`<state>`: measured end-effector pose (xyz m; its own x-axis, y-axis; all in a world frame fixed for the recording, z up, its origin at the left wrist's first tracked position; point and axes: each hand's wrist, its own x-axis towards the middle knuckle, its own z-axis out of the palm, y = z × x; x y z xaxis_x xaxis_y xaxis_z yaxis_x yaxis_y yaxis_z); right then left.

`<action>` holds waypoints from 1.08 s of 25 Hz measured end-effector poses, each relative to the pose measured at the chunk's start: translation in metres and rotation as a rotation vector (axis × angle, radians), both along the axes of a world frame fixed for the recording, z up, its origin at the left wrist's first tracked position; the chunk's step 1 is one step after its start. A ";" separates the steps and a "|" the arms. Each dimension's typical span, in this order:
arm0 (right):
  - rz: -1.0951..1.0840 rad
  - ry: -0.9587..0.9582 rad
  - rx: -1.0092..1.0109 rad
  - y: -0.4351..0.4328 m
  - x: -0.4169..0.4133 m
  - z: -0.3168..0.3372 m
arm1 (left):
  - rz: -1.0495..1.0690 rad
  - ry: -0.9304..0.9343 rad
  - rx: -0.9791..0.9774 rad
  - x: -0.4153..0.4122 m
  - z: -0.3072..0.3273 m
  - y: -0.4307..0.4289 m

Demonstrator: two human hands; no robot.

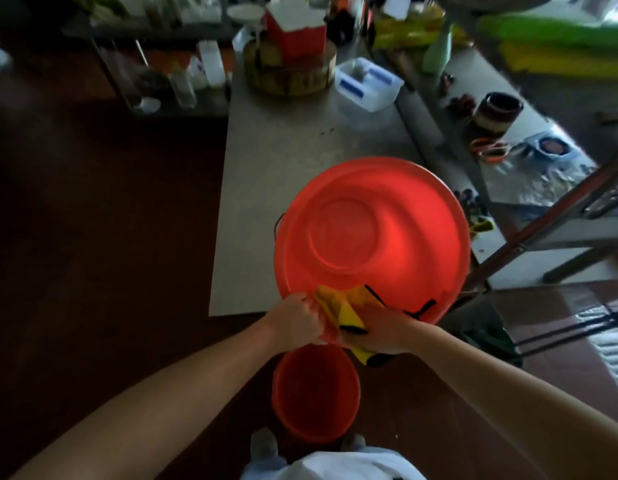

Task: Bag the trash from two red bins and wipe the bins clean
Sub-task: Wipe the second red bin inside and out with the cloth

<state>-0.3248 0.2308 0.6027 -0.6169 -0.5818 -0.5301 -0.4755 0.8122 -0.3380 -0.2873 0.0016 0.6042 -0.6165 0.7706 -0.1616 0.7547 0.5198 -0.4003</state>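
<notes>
Big red bin (369,237) sits at the near end of the grey metal tabletop (266,168), mouth facing up at the person, inside wall and round base in view. Its near rim hangs over the tabletop edge. A thin wire handle shows at the bin's left side.

Left hand (295,320) is clenched on the near rim, fingers curled over the lip. Right hand (380,332) grasps a yellow cloth (342,303) with black edging. The cloth is bunched and pressed on the same rim, just beside the left hand, with part of it draped inside the bin and a tail hanging below the right hand. Both forearms are bare.

The second red bin (316,393), smaller in view, stands upright on the dark floor (93,237) directly below the hands, close to the person's feet (264,443). Its inside is too dark to read.

Further back on the tabletop there is a round wooden block (290,74) with a red-and-white carton (295,32) on top, and just beside it to the right a clear plastic box (368,83) with blue clips. On the right-hand counter are a pale green bottle (437,53), a brown glazed pot (497,112) and orange-handled scissors (491,150), all well apart from the bin. The shelf at back left holds blurred bottles and bowls.
</notes>
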 end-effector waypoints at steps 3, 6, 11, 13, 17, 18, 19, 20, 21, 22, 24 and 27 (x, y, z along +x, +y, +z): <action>0.130 0.061 0.198 0.005 0.011 0.000 | -0.018 0.010 -0.020 0.000 0.005 -0.012; 0.205 0.153 0.345 0.013 0.002 -0.002 | 0.005 0.017 -0.054 -0.010 0.025 -0.036; 0.376 0.369 0.401 0.011 -0.009 0.004 | 0.033 0.071 -0.143 -0.033 0.062 -0.076; 0.411 0.445 0.404 0.010 -0.013 0.004 | 0.088 0.061 -0.153 -0.031 0.058 -0.074; 0.433 0.443 0.399 0.015 -0.018 0.004 | 0.317 -0.151 -0.047 -0.003 0.004 -0.032; 0.426 0.434 0.385 0.015 -0.017 0.002 | 0.370 -0.164 -0.004 0.003 -0.007 -0.017; 0.415 0.424 0.368 0.015 -0.017 0.001 | 0.406 -0.160 0.040 0.007 -0.017 -0.006; 0.398 0.408 0.355 0.015 -0.018 -0.001 | 0.419 -0.145 0.077 0.009 -0.025 0.003; 0.372 0.380 0.346 0.015 -0.020 -0.004 | 0.394 -0.116 0.084 0.011 -0.031 0.008; 0.329 0.332 0.336 0.015 -0.024 -0.007 | 0.367 -0.110 0.055 0.011 -0.032 0.011; 0.180 0.184 0.331 0.008 -0.030 -0.016 | 0.320 -0.090 0.015 0.008 -0.032 0.009; -0.078 0.097 0.282 -0.017 -0.039 -0.036 | 0.242 -0.039 0.010 -0.001 -0.026 0.001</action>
